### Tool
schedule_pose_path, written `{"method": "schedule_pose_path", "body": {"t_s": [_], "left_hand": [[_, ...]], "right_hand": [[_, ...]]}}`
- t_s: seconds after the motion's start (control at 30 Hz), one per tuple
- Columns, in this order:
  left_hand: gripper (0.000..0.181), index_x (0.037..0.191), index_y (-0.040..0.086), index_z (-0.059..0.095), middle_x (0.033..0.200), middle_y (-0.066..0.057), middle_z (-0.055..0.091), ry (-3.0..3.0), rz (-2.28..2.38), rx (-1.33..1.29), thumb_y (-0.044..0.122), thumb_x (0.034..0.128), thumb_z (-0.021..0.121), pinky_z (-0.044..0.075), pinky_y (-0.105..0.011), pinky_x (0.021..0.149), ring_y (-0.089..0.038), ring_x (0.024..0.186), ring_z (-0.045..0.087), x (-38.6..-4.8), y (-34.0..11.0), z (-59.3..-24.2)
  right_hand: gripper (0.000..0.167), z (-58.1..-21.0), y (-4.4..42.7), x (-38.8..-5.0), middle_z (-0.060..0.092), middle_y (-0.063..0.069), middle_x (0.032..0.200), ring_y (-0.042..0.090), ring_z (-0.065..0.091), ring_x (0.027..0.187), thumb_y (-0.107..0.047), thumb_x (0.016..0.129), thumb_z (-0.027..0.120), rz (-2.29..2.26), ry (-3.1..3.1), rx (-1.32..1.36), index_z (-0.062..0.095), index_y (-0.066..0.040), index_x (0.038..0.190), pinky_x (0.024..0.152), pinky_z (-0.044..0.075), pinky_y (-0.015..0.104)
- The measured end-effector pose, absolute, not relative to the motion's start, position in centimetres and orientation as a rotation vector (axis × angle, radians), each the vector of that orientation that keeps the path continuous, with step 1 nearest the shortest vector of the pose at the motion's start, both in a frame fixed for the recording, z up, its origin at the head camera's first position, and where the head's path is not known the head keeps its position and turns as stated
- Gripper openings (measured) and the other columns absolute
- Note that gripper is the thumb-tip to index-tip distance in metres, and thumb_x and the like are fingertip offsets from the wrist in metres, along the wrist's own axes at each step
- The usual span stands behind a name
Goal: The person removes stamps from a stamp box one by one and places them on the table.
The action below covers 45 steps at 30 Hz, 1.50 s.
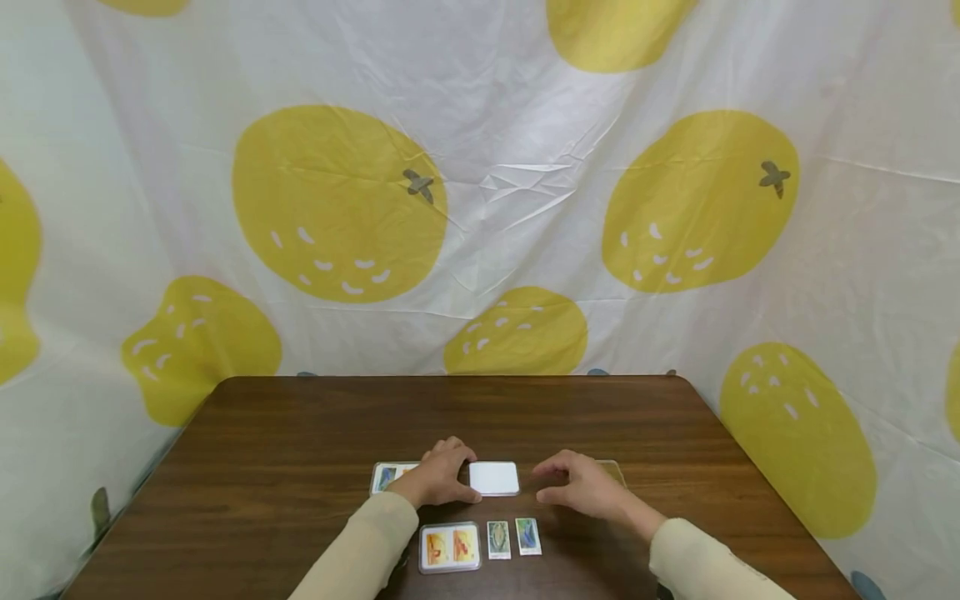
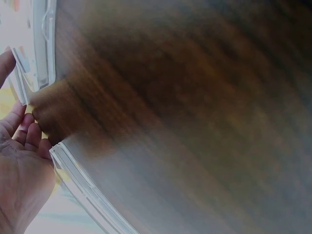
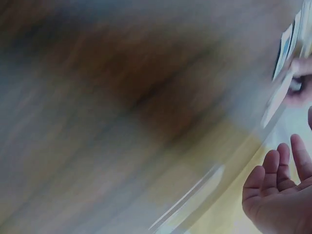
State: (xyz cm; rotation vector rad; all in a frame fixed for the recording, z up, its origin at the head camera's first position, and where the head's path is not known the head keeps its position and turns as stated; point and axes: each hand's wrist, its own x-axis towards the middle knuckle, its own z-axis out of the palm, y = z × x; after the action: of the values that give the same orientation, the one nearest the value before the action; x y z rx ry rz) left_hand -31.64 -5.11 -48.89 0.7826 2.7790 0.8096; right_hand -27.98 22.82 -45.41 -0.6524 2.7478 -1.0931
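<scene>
One blank white rectangular plate [image 1: 497, 478] lies between the hands, two small blue-green picture slips [image 1: 498, 540] nearer the body; two clear plastic picture cases [image 1: 450, 568] flank the left hand [image 1: 442, 475], one leftward, one nearer. That hand pinches the plate, long axis toward the right hand [image 1: 583, 488], half open, holding nothing.

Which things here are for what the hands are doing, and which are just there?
Probably for the job:
flat white rectangle, pinched by the left hand
two clear rectangular plastic picture cases
two small rectangular picture cards
clear flat plate, partly hidden by the right hand

Just around it:
brown wooden table
white cloth with yellow fruit prints
</scene>
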Motion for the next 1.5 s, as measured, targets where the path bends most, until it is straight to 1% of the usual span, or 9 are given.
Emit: {"method": "schedule_pose_path", "body": {"t_s": [0.17,0.3,0.47,0.6,0.7,0.9,1.27,1.37,1.5], "left_hand": [[0.058,0.125,0.006,0.06,0.126,-0.009,0.05,2.782,0.795,0.78,0.035,0.0801,0.083,0.035,-0.05,0.1,-0.031,0.119,0.045,-31.6,-5.1,-48.7],[0.058,0.125,0.006,0.06,0.127,-0.01,0.05,2.776,0.803,0.777,0.034,0.0801,0.083,0.035,-0.051,0.101,-0.032,0.119,0.044,-31.6,-5.1,-48.6],[0.058,0.125,0.005,0.06,0.128,-0.01,0.05,2.775,0.798,0.774,0.034,0.0802,0.083,0.034,-0.051,0.101,-0.032,0.121,0.044,-31.5,-5.1,-48.5],[0.058,0.124,0.005,0.06,0.127,-0.01,0.05,2.78,0.792,0.776,0.034,0.08,0.083,0.035,-0.051,0.101,-0.032,0.12,0.045,-31.5,-5.1,-48.5],[0.058,0.125,0.005,0.06,0.127,-0.01,0.05,2.775,0.799,0.772,0.034,0.0803,0.083,0.034,-0.051,0.101,-0.032,0.12,0.045,-31.5,-5.1,-48.5],[0.057,0.125,0.005,0.06,0.127,-0.01,0.05,2.771,0.809,0.761,0.033,0.0805,0.083,0.034,-0.051,0.101,-0.032,0.12,0.044,-31.3,-5.1,-48.3],[0.058,0.125,0.006,0.06,0.128,-0.01,0.05,2.772,0.81,0.749,0.034,0.0804,0.083,0.034,-0.05,0.102,-0.031,0.12,0.044,-31.4,-5.0,-48.4],[0.058,0.125,0.006,0.06,0.128,-0.01,0.05,2.771,0.815,0.743,0.034,0.0801,0.083,0.035,-0.05,0.101,-0.031,0.12,0.044,-31.4,-5.0,-48.5],[0.057,0.125,0.006,0.06,0.127,-0.01,0.05,2.773,0.812,0.747,0.033,0.08,0.083,0.035,-0.05,0.101,-0.031,0.119,0.044,-31.5,-5.0,-48.5]], "right_hand": [[0.039,-45.3,26.1,-29.2,0.062,0.009,0.114,0.028,0.054,0.101,-0.021,0.086,0.079,-1.102,2.746,-0.553,0.067,-0.004,0.119,0.08,0.047,0.038],[0.046,-45.4,28.9,-30.0,0.06,0.011,0.117,0.029,0.054,0.104,-0.022,0.085,0.079,-1.1,2.766,-0.484,0.065,-0.002,0.124,0.084,0.047,0.042],[0.049,-45.9,31.8,-30.6,0.061,0.011,0.118,0.028,0.055,0.104,-0.024,0.084,0.079,-1.055,2.824,-0.417,0.064,-0.001,0.125,0.088,0.045,0.045],[0.053,-46.4,33.2,-30.9,0.061,0.016,0.12,0.031,0.056,0.107,-0.023,0.083,0.08,-1.053,2.817,-0.409,0.062,0.003,0.126,0.089,0.045,0.048],[0.055,-46.6,33.8,-31.1,0.06,0.019,0.124,0.036,0.056,0.112,-0.023,0.082,0.081,-1.056,2.816,-0.398,0.062,0.003,0.126,0.092,0.045,0.052],[0.058,-46.7,34.0,-31.4,0.059,0.023,0.125,0.042,0.055,0.116,-0.021,0.081,0.082,-1.041,2.818,-0.411,0.06,0.007,0.127,0.096,0.042,0.056],[0.059,-47.3,33.8,-31.0,0.06,0.02,0.121,0.039,0.054,0.114,-0.024,0.077,0.084,-0.914,2.837,-0.53,0.063,0.006,0.123,0.096,0.041,0.055],[0.063,-47.4,33.8,-30.9,0.06,0.019,0.12,0.04,0.054,0.113,-0.028,0.074,0.087,-0.837,2.864,-0.577,0.064,0.004,0.123,0.095,0.042,0.055],[0.067,-47.7,33.8,-30.9,0.059,0.014,0.118,0.038,0.051,0.112,-0.031,0.07,0.089,-0.752,2.887,-0.618,0.064,0.002,0.124,0.094,0.042,0.054]]}}
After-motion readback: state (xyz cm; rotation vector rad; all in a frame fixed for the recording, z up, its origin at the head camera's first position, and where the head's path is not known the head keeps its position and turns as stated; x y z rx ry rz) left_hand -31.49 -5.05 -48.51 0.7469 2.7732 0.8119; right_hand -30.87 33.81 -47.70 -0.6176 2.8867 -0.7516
